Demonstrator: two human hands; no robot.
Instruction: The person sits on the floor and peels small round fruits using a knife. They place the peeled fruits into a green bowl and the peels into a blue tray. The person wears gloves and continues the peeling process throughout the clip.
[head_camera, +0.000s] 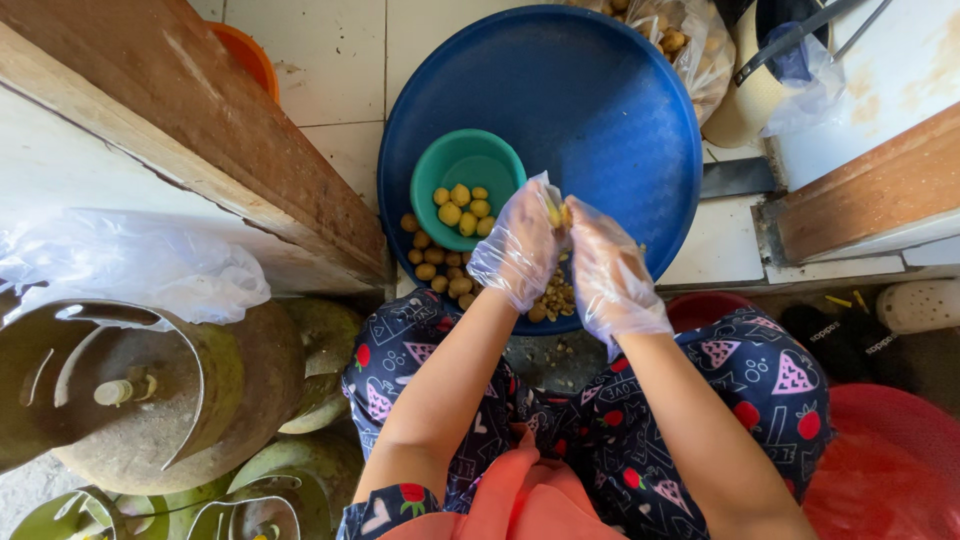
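At the centre of the frame, two hands in thin clear plastic gloves meet over a large blue round tray (600, 110). The left hand (518, 245) and the right hand (608, 275) are pressed close together, fingertips pinching one small yellowish nut (553, 212) between them, just right of the frame's middle. It is mostly hidden by the gloved fingers, so which way its long axis runs and where its tip points cannot be told; only a sliver shows, facing the top of the frame.

The step looks like peeling or shelling. To do it well, the grip probably wants to stay light at the fingertips, with the work held over the tray so that scraps fall onto the pile of pale shell bits (555, 298) lying just below the hands.

Left of the hands, a small teal bowl (480, 155) sits on the tray with several smooth yellow rounds in it. Touching its lower edge lies a loose heap of browner nuts (435, 262).

Further out: a clear bag of more nuts (690, 45) at the top edge, a wooden beam (200, 130) at upper left, green gas cylinders (150, 400) at lower left, and a red basin (890, 460) at lower right. The person's patterned trousers fill the bottom.
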